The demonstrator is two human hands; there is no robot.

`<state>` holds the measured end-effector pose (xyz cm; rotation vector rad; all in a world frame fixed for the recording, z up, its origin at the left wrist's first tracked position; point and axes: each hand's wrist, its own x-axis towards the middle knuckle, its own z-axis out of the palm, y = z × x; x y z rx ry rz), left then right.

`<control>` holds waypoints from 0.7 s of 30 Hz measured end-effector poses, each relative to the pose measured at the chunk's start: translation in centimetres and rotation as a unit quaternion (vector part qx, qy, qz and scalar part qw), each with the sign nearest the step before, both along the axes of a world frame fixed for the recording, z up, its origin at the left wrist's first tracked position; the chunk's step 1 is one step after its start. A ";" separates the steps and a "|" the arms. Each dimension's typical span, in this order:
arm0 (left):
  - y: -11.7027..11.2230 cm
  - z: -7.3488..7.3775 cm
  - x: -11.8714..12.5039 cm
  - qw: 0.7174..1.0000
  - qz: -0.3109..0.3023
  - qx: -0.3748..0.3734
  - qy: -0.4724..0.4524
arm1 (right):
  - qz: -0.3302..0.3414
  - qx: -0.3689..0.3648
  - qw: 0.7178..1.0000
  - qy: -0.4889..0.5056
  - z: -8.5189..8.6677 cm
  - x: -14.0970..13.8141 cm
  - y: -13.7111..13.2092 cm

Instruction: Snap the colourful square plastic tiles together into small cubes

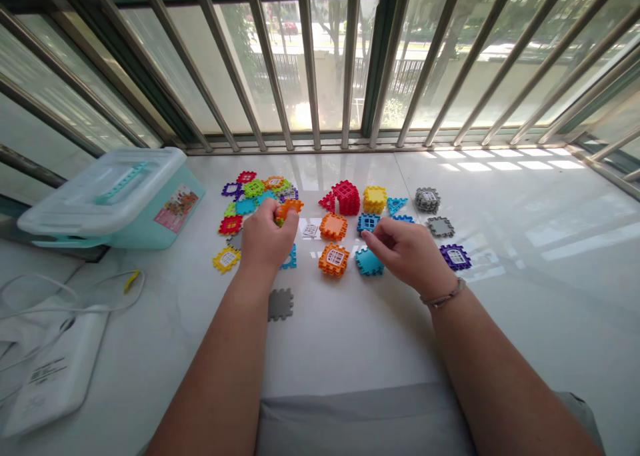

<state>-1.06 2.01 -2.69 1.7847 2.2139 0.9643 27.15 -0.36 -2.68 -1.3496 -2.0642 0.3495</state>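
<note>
My left hand (267, 236) pinches an orange interlocking tile (289, 209) between thumb and fingers, above the left pile of mixed tiles. A yellow-green edge shows just under it. My right hand (410, 249) is loosely curled, with one digit reaching out beside the blue window tile (369, 223) and over the light blue tiles (369, 261). I see nothing held in it; contact with the tiles is unclear. Between the hands are two stacks of orange tiles, one plain-topped (333, 227) and one with a white window (334, 260).
Red tiles (347, 197), a yellow stack (375, 199), grey tiles (428, 200) and a purple window tile (455, 257) lie around. A grey tile (281, 305) is nearer me. A lidded teal box (115, 199), a white device with cables (60, 369) and window bars (310, 69) border the area.
</note>
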 end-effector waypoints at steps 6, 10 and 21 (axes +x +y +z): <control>-2.1 1.0 2.6 0.982 -0.183 0.045 -0.008 | 0.006 -0.010 1.000 0.011 0.2 -0.6 -0.5; -3.2 1.1 4.1 0.961 -0.276 0.024 0.003 | 0.034 -0.032 0.998 0.030 0.4 -1.2 -1.0; -3.5 0.8 4.4 0.953 -0.295 0.071 -0.001 | 0.070 -0.011 0.997 0.016 0.4 -1.6 -1.4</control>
